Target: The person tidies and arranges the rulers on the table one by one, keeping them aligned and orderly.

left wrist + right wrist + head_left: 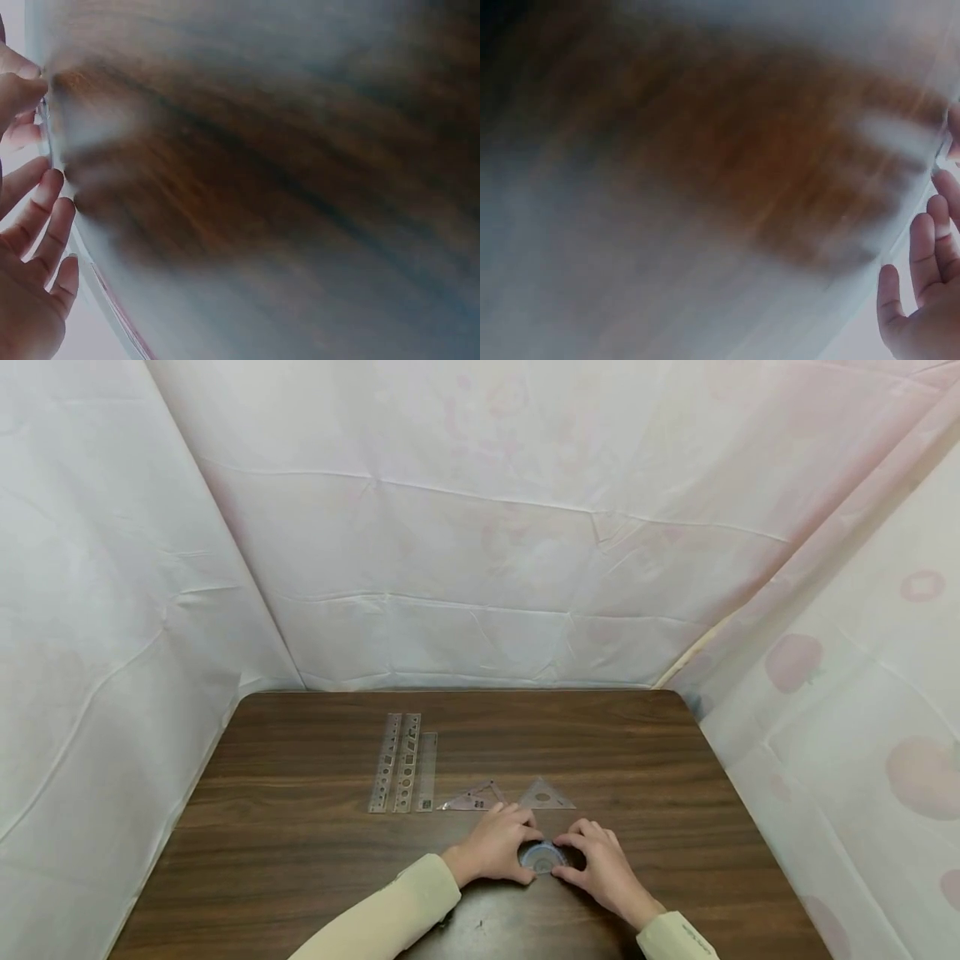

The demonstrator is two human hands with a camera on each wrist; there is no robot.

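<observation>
A small clear round protractor [542, 858] lies on the brown wooden table [300, 827] near its front edge, between my two hands. My left hand [517, 852] arches over its left side and pinches its edge. From the right, my right hand [576, 857] pinches the other edge. In the left wrist view my left hand's fingers [37, 217] show at the left border, the rest being blurred wood. The right wrist view shows my right hand's fingers [922, 262] at the right border in the same blur.
Three clear rulers [406, 763] lie side by side at the table's middle left. Two clear set squares [474, 798] [545, 795] sit just beyond my hands. White sheeting [480, 568] walls in the table on three sides.
</observation>
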